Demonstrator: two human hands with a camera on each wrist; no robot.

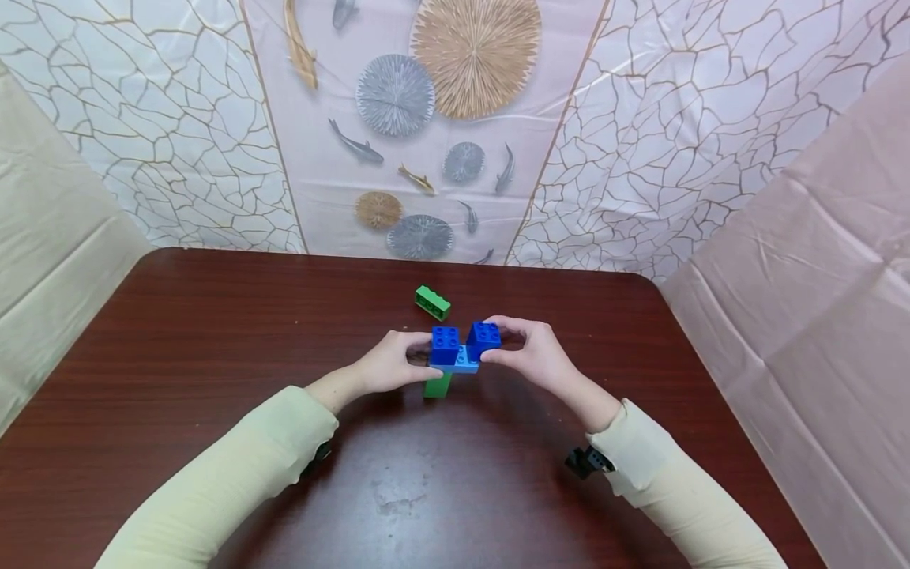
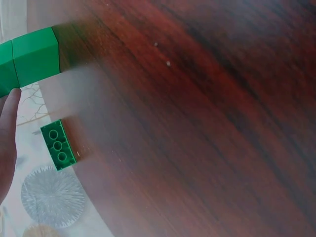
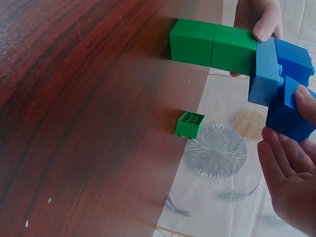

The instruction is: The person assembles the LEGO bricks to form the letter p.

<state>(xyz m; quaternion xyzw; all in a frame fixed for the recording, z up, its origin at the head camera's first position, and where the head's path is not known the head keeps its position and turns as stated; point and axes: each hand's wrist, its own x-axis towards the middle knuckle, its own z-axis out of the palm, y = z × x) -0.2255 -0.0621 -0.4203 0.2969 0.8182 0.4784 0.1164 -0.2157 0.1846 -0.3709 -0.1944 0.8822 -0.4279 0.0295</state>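
Two green bricks (image 3: 213, 45) form a column standing on the table. A light blue brick (image 1: 464, 362) lies across its top, jutting out to the right. One dark blue brick (image 1: 445, 345) sits on the left end of the light blue brick. My left hand (image 1: 389, 363) holds the stack from the left, with thumb and fingers about its upper part. Between thumb and fingers, my right hand (image 1: 535, 353) pinches a second dark blue brick (image 3: 290, 109). That brick is tilted at the light blue brick's right end; whether its studs engage I cannot tell.
A loose green brick (image 1: 432, 303) lies on its side behind the stack, its hollow underside showing. The dark brown table (image 1: 213, 332) ends at a patterned cloth backdrop (image 1: 398, 174), with cloth walls at both sides.
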